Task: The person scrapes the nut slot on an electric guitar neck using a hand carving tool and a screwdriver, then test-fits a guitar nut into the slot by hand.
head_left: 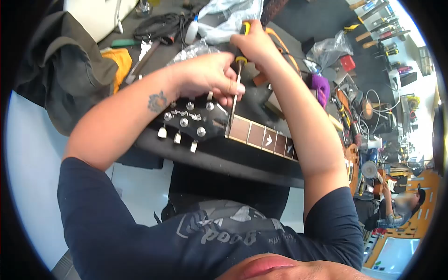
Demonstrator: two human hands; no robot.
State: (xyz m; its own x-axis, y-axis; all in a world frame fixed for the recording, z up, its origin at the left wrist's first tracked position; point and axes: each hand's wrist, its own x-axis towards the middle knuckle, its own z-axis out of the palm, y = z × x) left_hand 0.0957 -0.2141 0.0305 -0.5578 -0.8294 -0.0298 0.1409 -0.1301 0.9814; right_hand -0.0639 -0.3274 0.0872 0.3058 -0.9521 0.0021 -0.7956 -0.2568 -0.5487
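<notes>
My right hand [257, 45] is closed around the yellow-and-black handle of a screwdriver [237, 84]. Its long metal shaft points down at the end of a guitar's fretboard [255, 133], where the neck meets the headstock. The fingers of my left hand [219, 80] are curled together at the shaft, steadying it lower down. The black guitar headstock [191, 120] lies under my left forearm, with metal tuner posts and pale tuning pegs [177, 137] along its near edge. Bird-shaped inlays mark the fretboard, which runs off beneath my right forearm.
Black cables [161, 29], a clear plastic bag [228, 18] and a small white bottle [192, 31] lie at the bench's far side. A purple cloth [319, 87] sits right of my arm. Hand tools hang along the right wall, where another person [396, 210] holds a guitar.
</notes>
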